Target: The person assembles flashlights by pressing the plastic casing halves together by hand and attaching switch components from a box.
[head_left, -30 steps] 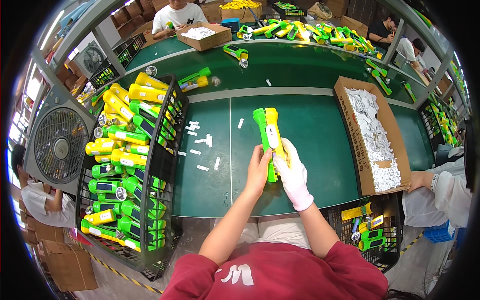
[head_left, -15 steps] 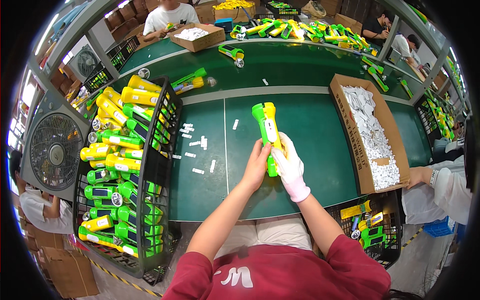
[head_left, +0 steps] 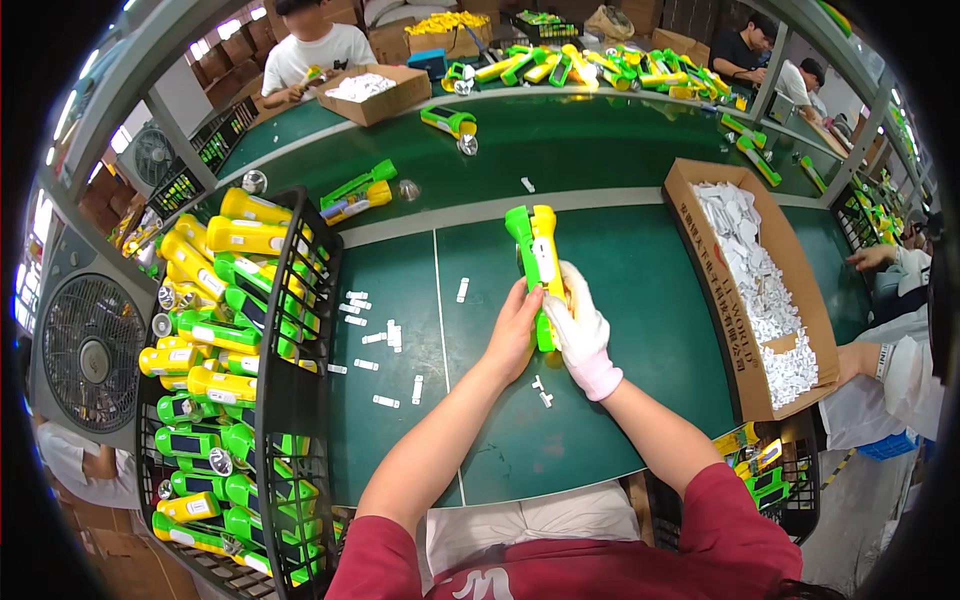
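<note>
Both hands clamped on a green-and-yellow flashlight [head_left: 536, 262] mid-frame on the green table [head_left: 650, 330]: bare left hand [head_left: 513, 335] on its left side, white-gloved right hand [head_left: 580, 330] on its right. Black basket [head_left: 300, 380] of flashlights at left.

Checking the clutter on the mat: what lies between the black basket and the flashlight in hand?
In the head view, small white strips lie scattered on the green mat between the black basket and the flashlight.
</note>
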`<state>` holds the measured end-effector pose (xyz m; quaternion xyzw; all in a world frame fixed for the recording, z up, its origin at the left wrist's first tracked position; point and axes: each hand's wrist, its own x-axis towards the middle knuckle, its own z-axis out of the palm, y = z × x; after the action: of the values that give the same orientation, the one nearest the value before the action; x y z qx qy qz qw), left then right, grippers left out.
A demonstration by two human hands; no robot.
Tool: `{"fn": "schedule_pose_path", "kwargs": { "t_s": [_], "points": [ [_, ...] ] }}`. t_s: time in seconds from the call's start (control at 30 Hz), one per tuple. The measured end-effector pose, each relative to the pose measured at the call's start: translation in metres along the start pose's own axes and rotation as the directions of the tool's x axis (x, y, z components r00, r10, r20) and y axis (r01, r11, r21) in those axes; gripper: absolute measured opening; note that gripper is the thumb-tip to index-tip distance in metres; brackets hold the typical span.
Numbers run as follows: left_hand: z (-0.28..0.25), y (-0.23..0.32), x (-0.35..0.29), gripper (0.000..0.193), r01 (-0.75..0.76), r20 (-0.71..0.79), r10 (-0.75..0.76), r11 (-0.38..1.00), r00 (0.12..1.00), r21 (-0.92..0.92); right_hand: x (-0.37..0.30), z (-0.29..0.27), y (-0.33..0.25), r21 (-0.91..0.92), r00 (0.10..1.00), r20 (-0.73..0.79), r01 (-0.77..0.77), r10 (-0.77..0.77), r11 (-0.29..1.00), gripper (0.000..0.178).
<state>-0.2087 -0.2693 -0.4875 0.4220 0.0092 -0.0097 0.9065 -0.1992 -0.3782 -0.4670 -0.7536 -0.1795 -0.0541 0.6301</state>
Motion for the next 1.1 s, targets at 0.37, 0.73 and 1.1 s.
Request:
{"fn": "schedule_pose_path", "kwargs": {
  "t_s": [0.37, 0.73, 1.1],
  "points": [
    [-0.004, 0.009, 0.008, 0.045, 0.015, 0.093, -0.017, 1.0, 0.996, 0.02, 0.009, 0.003, 0.011, -0.09, 0.998, -0.022, 0.055, -0.057, 0.994, 0.049],
    [-0.011, 0.002, 0.007, 0.053, 0.012, 0.185, -0.003, 0.999, 0.983, -0.05, 0.004, -0.008, 0.002, -0.222, 0.988, 0.047, -0.134, 0.148, 0.966, 0.051],
    [0.0, 0.012, 0.002, 0.046, 0.036, 0.095, -0.046, 0.994, 0.994, 0.099, 0.02, -0.022, -0.009, -0.238, 0.993, -0.115, -0.052, 0.025, 0.97, 0.03]
  ]
}}
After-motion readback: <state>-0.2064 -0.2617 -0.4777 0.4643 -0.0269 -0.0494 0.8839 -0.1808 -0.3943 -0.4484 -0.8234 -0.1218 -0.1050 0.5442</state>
